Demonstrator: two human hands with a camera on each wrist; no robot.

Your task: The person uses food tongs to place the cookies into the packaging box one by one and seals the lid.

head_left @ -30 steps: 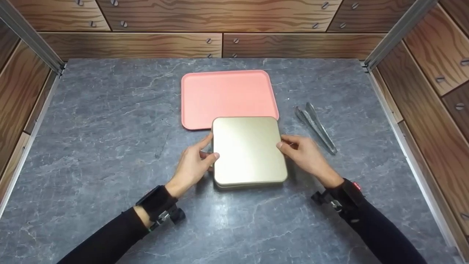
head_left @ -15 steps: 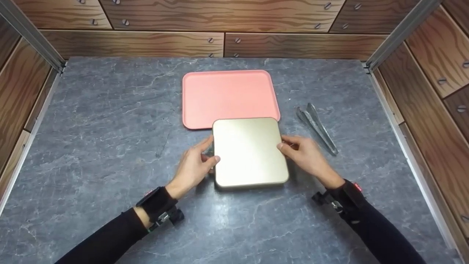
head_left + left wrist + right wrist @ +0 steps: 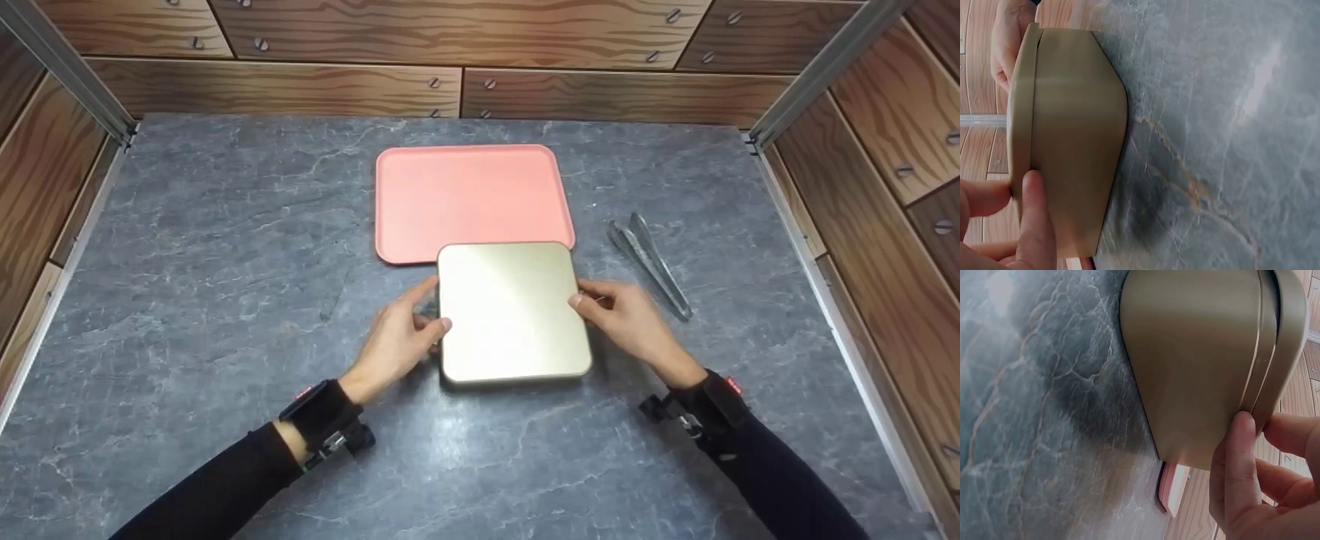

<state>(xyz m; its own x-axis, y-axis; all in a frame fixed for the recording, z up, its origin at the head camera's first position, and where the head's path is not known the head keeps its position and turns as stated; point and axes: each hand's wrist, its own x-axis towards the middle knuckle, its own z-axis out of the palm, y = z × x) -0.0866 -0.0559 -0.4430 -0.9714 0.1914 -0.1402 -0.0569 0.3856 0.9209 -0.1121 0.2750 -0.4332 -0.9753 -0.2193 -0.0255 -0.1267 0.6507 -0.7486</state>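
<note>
A gold rectangular tin (image 3: 1075,129) stands on the grey marbled tabletop, its lid (image 3: 514,315) facing up. At the lid's left edge, my left hand (image 3: 394,337) pinches it, thumb on top and fingers below the rim along the side wall. My right hand (image 3: 630,319) holds the opposite edge in the same manner. In the right wrist view, a narrow dark gap shows between the lid and the tin's body (image 3: 1196,354) towards the near end, narrowing near my fingertips. The tin's contents are hidden.
Behind the tin lies a pink tray (image 3: 469,191), its front right part overlapped by the tin in the head view. Metal tongs (image 3: 651,262) rest to the right, just beyond my right hand. Wood-patterned panels (image 3: 300,90) border the table at the back and sides.
The lid's front edge has risen slightly, hiding the seam that showed along the front earlier. Both hands keep their hold on it, almost in the same place. Tray and tongs stay put.
</note>
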